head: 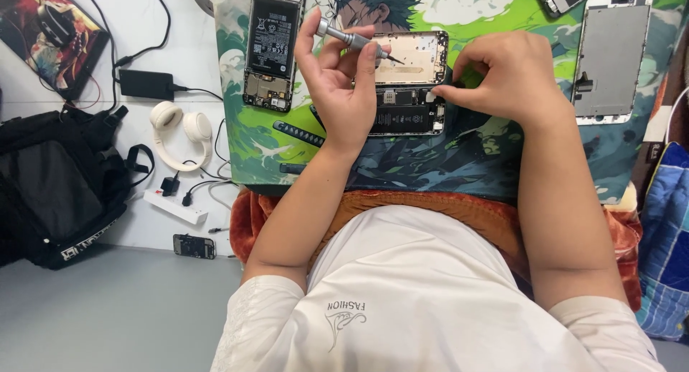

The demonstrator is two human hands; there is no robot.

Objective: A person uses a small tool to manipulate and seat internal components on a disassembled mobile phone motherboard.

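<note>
Green mat [287,139]: opened phone [410,85] between hands.

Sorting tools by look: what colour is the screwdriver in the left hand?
Silver-grey metal screwdriver with a dark tip; head view.

phone repair bench: opened phones [273,45], detached screen [611,56], precision screwdriver [355,40] on printed work mat [459,164].

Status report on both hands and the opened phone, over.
Left hand grips small screwdriver. Right hand pinches at opened phone edge. Second opened phone lies alongside, clear.
</note>
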